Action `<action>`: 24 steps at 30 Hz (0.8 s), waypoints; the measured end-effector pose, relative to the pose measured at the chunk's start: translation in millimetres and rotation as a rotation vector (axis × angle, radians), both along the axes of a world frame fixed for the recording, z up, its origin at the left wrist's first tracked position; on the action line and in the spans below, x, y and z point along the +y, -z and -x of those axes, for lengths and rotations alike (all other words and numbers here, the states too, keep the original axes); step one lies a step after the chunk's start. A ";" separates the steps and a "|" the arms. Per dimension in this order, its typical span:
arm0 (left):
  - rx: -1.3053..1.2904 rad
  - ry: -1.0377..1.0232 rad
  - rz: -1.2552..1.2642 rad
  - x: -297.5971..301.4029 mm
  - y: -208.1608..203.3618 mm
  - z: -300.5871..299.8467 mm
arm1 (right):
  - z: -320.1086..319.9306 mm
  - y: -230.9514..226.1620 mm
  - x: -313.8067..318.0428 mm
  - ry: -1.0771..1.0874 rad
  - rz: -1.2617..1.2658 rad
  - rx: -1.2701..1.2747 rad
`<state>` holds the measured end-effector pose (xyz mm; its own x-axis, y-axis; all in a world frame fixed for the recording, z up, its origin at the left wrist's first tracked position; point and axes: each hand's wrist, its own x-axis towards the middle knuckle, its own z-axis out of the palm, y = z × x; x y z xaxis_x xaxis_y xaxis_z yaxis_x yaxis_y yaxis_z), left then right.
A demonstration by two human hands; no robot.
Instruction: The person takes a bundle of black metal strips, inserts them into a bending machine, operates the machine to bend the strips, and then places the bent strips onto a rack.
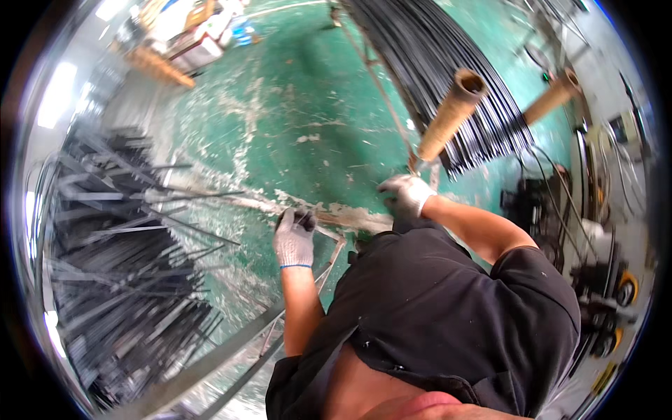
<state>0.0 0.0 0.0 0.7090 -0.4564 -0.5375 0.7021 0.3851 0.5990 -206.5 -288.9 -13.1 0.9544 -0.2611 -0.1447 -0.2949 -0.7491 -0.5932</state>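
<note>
My left hand (294,239), in a whitish knit glove with dark fingertips and a blue cuff edge, hovers in front of my body at the left. Its fingers are curled in, and nothing shows in them. My right hand (407,194), also gloved, is to the right near the foot of a brown cardboard-like tube (453,115). Motion smears its fingers, so I cannot make out a hold. Beyond that tube, long black strips (448,70) lie side by side on a rack. A second brown tube (553,96) stands on their right side.
At the left lies a big heap of dark strips (133,280), with several ends jutting toward me. A metal rail (231,343) runs by my left arm. Boxes (199,45) stand at the far left. Machinery with cables (595,280) lines the right. The green floor (301,105) is scuffed.
</note>
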 end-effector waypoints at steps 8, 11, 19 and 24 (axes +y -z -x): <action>-0.585 0.114 -0.248 -197.1 -99.7 26.5 | 192.5 93.9 -250.8 1.052 0.308 0.119; -0.802 0.130 -0.243 -290.4 -135.8 50.8 | 212.8 116.1 -322.5 1.137 0.348 0.353; -1.355 0.424 -0.498 -505.7 -129.4 157.7 | 137.4 165.4 -439.0 1.214 0.442 0.562; -1.473 0.329 -0.726 -538.3 -118.5 169.2 | 151.8 176.9 -443.9 1.061 0.253 0.484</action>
<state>-169.2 -538.3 118.5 0.6975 -0.6496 0.3025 -0.5940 -0.2879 0.7512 -358.3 -732.8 -189.9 0.1058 -0.9595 -0.2611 -0.9898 -0.0764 -0.1202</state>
